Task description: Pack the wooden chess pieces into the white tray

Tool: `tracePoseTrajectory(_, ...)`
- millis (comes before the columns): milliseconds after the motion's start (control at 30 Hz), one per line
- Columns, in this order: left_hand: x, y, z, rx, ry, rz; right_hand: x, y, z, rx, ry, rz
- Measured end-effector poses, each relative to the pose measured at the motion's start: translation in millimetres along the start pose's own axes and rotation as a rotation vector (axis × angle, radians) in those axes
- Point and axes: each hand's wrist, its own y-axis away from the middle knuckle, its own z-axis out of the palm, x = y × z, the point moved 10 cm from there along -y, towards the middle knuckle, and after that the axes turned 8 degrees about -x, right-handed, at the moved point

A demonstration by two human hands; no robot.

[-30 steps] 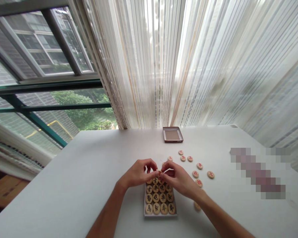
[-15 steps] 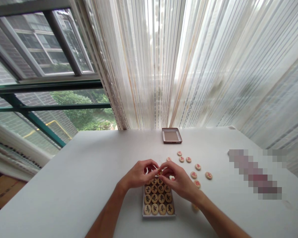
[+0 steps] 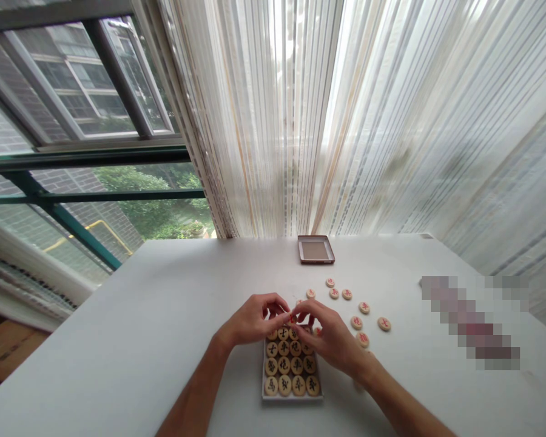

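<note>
A Chinese chess piece with a red character (image 3: 293,318) is pinched between the fingertips of both hands, above the far end of a shallow box. My left hand (image 3: 258,318) grips it from the left, and my right hand (image 3: 326,332) from the right. Under the hands lies the white-edged box (image 3: 292,399), with rows of round wooden pieces (image 3: 284,365) set flat in it, most bearing black characters. The fingers hide part of its far row.
Several loose red-marked pieces (image 3: 364,308) lie to the right of and beyond the box; my right forearm partly covers one. A brown-rimmed box lid (image 3: 316,249) lies at the table's far edge, before a string curtain (image 3: 273,121). A pixelated patch (image 3: 473,326) covers something at right.
The held chess piece has turned a little between my fingertips and now shows more edge-on. Both hands stay almost in place over the box.
</note>
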Motion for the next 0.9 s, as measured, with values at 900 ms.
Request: tracePoseTrajectory(900,-27.1,2.4,8.8,-0.161,-0.152,-0.093,-13.5,-1.9,32.9,-0.136,0.406,-0.143)
